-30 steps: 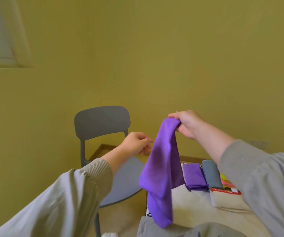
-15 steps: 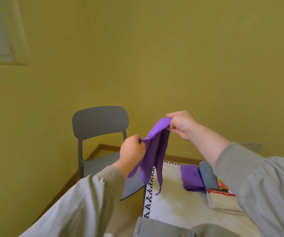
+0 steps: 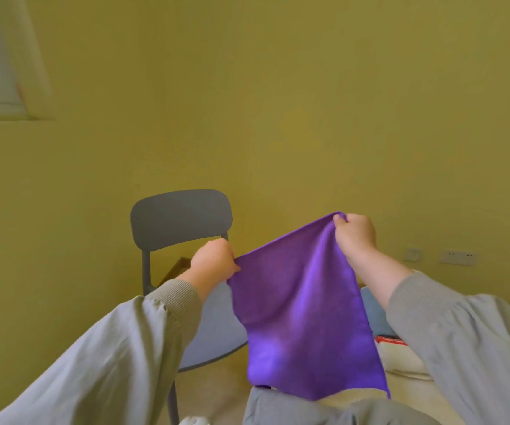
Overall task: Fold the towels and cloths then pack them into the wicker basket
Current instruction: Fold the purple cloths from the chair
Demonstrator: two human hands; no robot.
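Cream table [image 3: 410,391] at five o'clock. My left hand [image 3: 213,262] and right hand [image 3: 355,234] each pinch a top corner of the purple cloth [image 3: 305,317], which hangs spread between them above the table edge. Grey chair [image 3: 180,219] at ten o'clock of the cloth; beyond, olive wall [image 3: 278,102], sockets [image 3: 457,257] at three

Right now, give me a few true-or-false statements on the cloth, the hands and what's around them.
1. The left hand and right hand each grip a top corner of the purple cloth. True.
2. The cloth is folded up small. False: it hangs spread open between the hands.
3. A grey chair stands beyond the left hand. True.
4. The right hand is held lower than the left. False: the right hand is the higher one.
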